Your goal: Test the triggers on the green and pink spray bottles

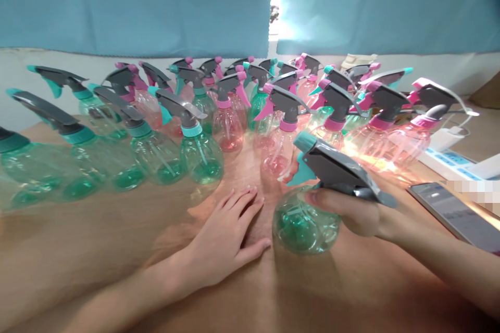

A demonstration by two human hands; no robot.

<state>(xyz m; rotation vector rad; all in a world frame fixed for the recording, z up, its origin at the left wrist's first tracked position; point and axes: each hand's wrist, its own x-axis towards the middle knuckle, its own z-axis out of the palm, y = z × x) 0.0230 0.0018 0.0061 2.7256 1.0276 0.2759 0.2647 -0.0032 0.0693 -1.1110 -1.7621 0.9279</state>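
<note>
My right hand [351, 210] is closed around the neck of a green spray bottle [307, 226] with a grey head and turquoise nozzle and trigger. The nozzle points left, and part of the neck is hidden by my fingers. To the left of that bottle, my left hand [236, 229] lies flat on the wooden table [136, 260], fingers spread and holding nothing. Just beyond my left fingertips stands another green spray bottle [201, 158] with a turquoise collar. A pink spray bottle [277, 156] stands behind the held one.
Several more green and pink spray bottles stand in rows across the back, including a green one [156, 158] at left and a pink one [410, 140] at right. A phone [455, 213] lies at the right, near a white power strip [453, 164]. Blue curtains [136, 5] hang behind.
</note>
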